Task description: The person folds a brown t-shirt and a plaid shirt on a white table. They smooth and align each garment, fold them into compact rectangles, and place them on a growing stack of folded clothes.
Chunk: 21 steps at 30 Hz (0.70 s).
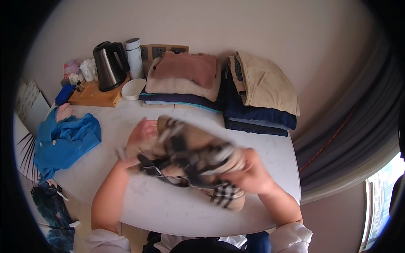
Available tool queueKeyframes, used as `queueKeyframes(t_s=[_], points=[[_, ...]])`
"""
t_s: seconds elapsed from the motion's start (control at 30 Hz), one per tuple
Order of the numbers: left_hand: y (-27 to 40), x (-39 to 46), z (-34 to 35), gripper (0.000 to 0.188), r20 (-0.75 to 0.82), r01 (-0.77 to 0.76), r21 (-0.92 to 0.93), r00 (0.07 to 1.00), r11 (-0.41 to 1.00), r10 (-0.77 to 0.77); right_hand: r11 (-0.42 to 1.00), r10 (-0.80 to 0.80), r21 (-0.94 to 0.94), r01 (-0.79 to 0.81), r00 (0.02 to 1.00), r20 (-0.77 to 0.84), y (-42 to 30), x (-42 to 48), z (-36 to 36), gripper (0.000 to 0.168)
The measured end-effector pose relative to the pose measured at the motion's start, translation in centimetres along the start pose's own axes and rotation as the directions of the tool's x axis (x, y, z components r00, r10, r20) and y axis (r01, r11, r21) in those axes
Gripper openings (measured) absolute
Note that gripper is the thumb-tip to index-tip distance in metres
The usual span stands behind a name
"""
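Note:
A beige, black and white checked garment (202, 151) is bunched up over the front of the table, blurred by motion. My right hand (250, 174) grips its right side, the fingers partly hidden in the folds. One checked fold (226, 194) hangs below that hand. At the garment's left end is my left hand (139, 139), its fingers raised beside the cloth. Part of the fabric crosses the left palm and wrist, and the blur hides whether the fingers hold it. A dark strap (150, 166), seemingly with a buckle, shows along the lower left edge.
On the white marbled table (152, 202) lies a crumpled blue garment (66, 139) at left. Folded clothes stand in two stacks, one topped by a pinkish-brown top (190, 68), the other by khaki trousers (269, 82). A kettle (109, 68), flask (134, 58) and white bowl (133, 90) stand back left.

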State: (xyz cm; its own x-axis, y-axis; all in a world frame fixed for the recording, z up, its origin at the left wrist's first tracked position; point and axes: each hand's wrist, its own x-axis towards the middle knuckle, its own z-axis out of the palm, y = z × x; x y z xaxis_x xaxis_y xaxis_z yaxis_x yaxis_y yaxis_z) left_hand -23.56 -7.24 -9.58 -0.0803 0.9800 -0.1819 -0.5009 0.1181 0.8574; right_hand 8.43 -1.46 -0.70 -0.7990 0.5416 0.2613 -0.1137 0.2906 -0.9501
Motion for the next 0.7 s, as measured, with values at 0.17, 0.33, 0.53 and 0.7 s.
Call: queueKeyframes(t_s=[0.17,0.33,0.53,0.7], points=[[-0.6,-1.5,1.6,0.067,0.213,0.083,-0.350,0.977,0.933,-0.007,0.551,0.127,0.834,-0.001,0.988,-0.082,1.9,-0.9,-0.3,0.029],[-4.2,-1.8,3.9,0.080,0.269,0.151,-0.521,0.963,0.840,-0.006,0.609,0.502,0.791,-0.062,0.802,-0.324,6.1,-1.2,2.2,0.030],[-4.6,-2.3,1.5,0.080,0.178,0.206,-0.147,0.968,0.967,-0.180,0.637,0.608,0.694,-0.336,0.772,-0.185,8.5,-5.5,1.3,0.041],[-2.8,-2.7,3.9,0.071,-0.001,0.097,0.427,0.994,0.899,-0.107,0.670,0.479,0.675,-0.309,0.875,-0.075,9.5,-7.1,-5.4,0.062]])
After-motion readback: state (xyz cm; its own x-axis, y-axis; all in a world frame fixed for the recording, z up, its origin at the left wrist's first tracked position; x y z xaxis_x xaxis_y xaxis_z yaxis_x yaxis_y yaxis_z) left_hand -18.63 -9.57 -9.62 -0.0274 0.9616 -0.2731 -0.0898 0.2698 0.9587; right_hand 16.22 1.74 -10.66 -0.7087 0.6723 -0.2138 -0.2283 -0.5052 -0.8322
